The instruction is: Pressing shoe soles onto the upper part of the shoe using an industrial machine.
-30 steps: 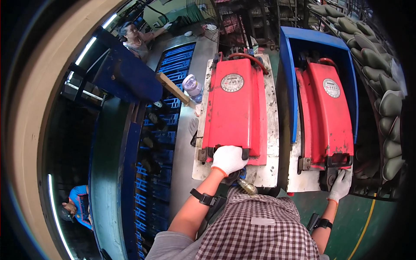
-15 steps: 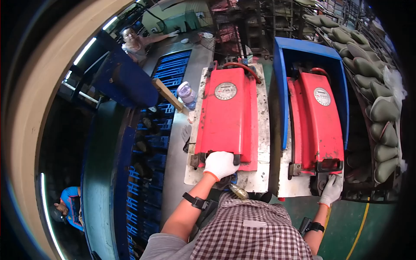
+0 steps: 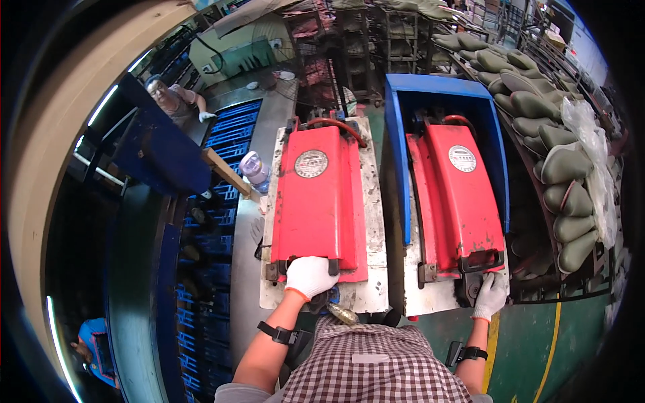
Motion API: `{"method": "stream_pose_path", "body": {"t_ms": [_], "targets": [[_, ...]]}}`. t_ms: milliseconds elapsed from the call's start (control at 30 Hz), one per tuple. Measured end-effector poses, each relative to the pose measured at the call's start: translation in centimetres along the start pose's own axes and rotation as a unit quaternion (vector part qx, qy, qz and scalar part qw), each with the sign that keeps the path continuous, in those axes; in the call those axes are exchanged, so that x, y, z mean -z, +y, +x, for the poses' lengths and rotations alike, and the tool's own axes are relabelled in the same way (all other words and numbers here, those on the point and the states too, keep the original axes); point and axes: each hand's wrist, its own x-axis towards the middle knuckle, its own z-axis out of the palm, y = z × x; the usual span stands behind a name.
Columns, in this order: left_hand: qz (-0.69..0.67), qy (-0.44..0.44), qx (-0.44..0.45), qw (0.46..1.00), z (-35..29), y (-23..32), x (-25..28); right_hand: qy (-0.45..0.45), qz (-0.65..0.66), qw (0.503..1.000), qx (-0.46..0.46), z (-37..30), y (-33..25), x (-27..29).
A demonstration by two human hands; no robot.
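Two red machine covers stand side by side in front of me. My left hand (image 3: 310,277), in a white knit glove with an orange cuff, is closed over the black front handle (image 3: 333,266) of the left red cover (image 3: 316,208). On the right red cover (image 3: 463,201), the black front handle (image 3: 484,260) shows uncovered. Just below it, my right hand (image 3: 492,295), gloved the same way, grips the edge of a dark metal block (image 3: 473,289); its fingertips are partly hidden. Both covers lie on pale, stained metal plates (image 3: 373,235).
A blue hood (image 3: 437,84) surrounds the right cover's back and sides. Green-grey shoe-shaped pieces (image 3: 574,198) crowd a rack at right, beside clear plastic (image 3: 591,148). Left are a plastic jug (image 3: 254,168), a wooden bar (image 3: 225,168) and a blue-slatted conveyor (image 3: 232,127). A co-worker (image 3: 171,101) stands beyond.
My view has shifted, so the machines sit further left and slightly lower in the picture. Both my hands keep their places. The far co-worker's outstretched arm has come down toward the conveyor.
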Motion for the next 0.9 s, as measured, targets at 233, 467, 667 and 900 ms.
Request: {"method": "stream_pose_path", "body": {"t_ms": [233, 467, 667, 900], "targets": [[-0.005, -0.001, 0.0, 1.0, 0.1, -0.2, -0.4, -0.018, 0.006, 1.0, -0.014, 0.6, -1.6, 1.5], [0.002, 0.011, 0.0, 1.0, 0.0, -0.6, -0.9, -0.011, 0.007, 1.0, 0.0, 0.3, -1.0, 0.8], [0.005, -0.006, 0.009, 1.0, 0.1, -0.6, -0.9, -0.012, -0.005, 1.0, 0.003, 0.2, -0.8, 0.8], [-0.001, -0.005, 0.013, 1.0, 0.0, -0.1, -0.2, -0.009, 0.003, 1.0, 0.021, 0.4, -0.8, 0.9]]}}
